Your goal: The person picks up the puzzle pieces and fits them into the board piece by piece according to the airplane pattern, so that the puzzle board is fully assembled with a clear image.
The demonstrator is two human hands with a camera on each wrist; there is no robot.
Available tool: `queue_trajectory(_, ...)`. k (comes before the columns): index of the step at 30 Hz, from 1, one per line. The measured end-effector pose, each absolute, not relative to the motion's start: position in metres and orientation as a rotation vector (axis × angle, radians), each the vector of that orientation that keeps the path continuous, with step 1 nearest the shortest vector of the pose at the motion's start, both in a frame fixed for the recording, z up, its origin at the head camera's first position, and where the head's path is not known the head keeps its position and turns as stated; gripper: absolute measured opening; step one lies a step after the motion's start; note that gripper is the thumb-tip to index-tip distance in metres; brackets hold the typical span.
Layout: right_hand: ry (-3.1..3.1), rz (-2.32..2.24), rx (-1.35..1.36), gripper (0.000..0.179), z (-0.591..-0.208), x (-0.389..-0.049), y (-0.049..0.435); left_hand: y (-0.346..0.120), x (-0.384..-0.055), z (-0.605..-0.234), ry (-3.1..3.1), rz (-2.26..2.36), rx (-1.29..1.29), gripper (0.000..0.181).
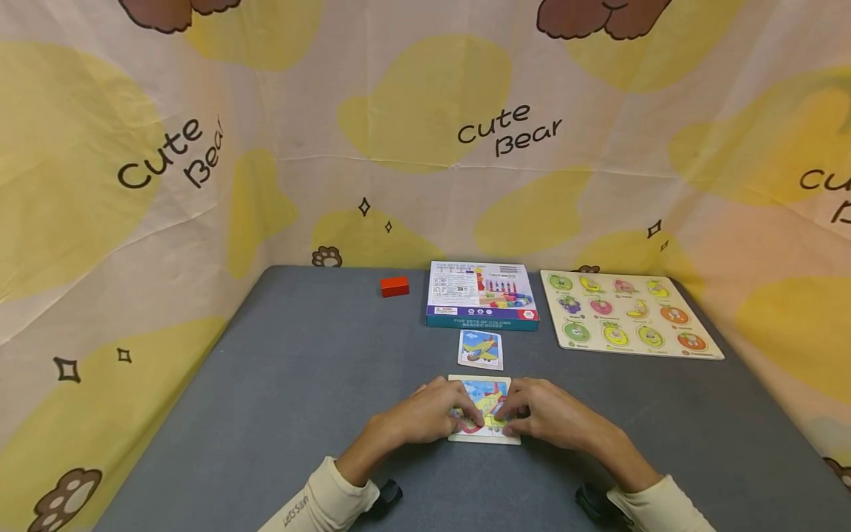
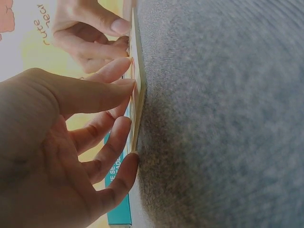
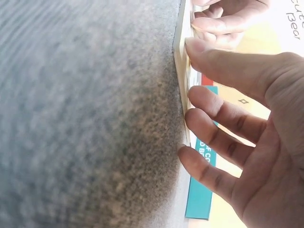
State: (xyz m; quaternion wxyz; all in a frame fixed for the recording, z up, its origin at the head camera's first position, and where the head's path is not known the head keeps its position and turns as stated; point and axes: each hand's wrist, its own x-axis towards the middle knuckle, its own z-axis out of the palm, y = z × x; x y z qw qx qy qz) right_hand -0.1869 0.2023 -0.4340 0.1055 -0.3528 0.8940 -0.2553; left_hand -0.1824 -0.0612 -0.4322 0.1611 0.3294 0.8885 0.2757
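A small wooden jigsaw puzzle point(image 1: 486, 436) with a yellow airplane picture lies flat on the table in front of me. My left hand point(image 1: 432, 411) rests its fingertips on its left side, thumb and index finger on the picture. From the other side my right hand point(image 1: 555, 414) touches the right part of the picture with its thumb and fingers. In the left wrist view the outer fingers point(image 2: 121, 178) lie along the board's edge. The right wrist view has the thumb point(image 3: 223, 61) on the board's face. Both hands cover parts of the picture.
Just beyond the puzzle lies a matching airplane card point(image 1: 481, 349). Behind that sits a flat toy box point(image 1: 482, 295), with a red block point(image 1: 395, 287) to its left. A wooden fruit board point(image 1: 625, 314) lies at the back right. Printed cloth point(image 1: 412, 96) walls surround the grey table point(image 1: 299, 369).
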Motion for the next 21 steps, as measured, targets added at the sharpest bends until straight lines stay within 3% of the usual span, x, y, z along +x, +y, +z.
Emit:
queue_trajectory(10,2.638,-0.768,-1.069,0.007,-0.432,-0.184,0.202,-0.059,-0.182,-0.431,2.543,0.760,0.953,0.024)
queue_trajectory(15,2.598,-0.753,-1.098,0.020,-0.430,-0.180,0.214,-0.065,-0.181,-0.424,2.536,0.668,1.025,0.022)
queue_trajectory(21,2.720,-0.763,-0.899,0.031,-0.424,-0.183,0.254,-0.090,-0.182,-0.417,2.617,0.638,0.962,0.037)
